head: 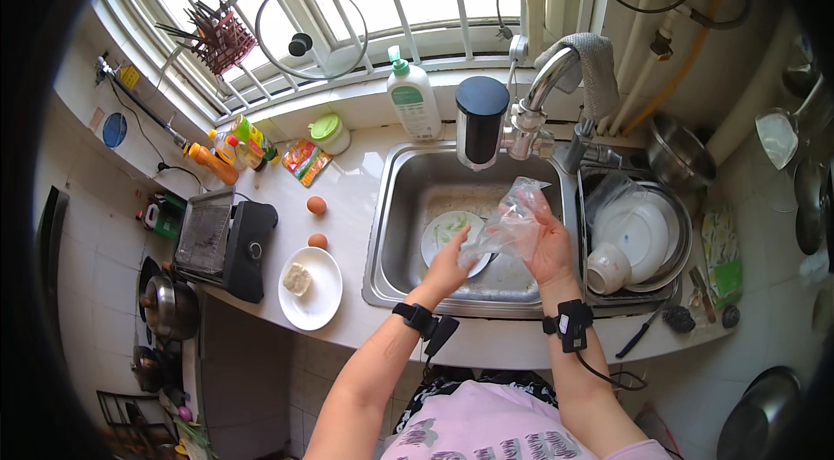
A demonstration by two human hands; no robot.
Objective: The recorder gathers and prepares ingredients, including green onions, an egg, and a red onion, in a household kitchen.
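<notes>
Over the steel sink [407, 199], my right hand [549, 248] holds a clear plastic bag [515, 225], which lies across its palm and fingers. My left hand [449, 262] is at the bag's lower left edge; its fingers look closed on that edge, though the grip is partly hidden. Beneath the hands, a white plate [435, 240] with green shreds on it rests in the sink. On the counter to the left stands another white plate [329, 300] with a pale beige block [297, 279]. Two brown eggs [316, 205] lie just above that plate.
A chrome faucet [544, 79] with a grey cloth and a black-topped cylinder [482, 115] stand behind the sink. At right, a rack holds white plates [635, 232] and a cup. A knife [635, 337] lies near the counter's front edge. A black appliance [251, 251] stands at left.
</notes>
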